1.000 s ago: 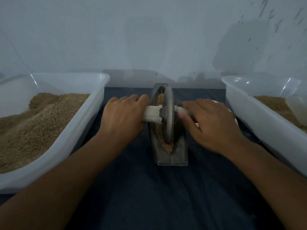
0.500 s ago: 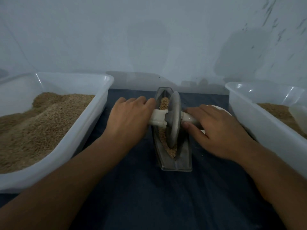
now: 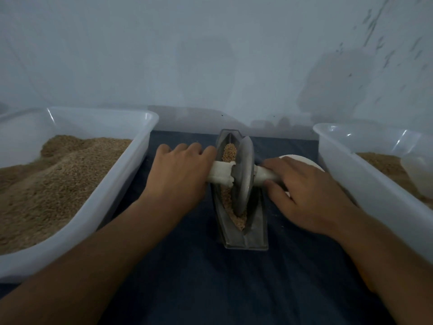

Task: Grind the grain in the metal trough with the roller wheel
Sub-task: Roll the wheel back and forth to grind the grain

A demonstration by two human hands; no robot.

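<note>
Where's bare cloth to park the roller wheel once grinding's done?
Biggest free patch: dark cloth nearer than the metal trough, between the two forearms. A narrow strip lies between the left bin and the left hand. Crowded: right of the trough, where the right hand, a white disc and the right bin sit close.

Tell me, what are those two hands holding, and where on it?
The roller wheel, by its white axle handle: the left hand grips the left end, the right hand the right end. The disc stands in the trough.
</note>
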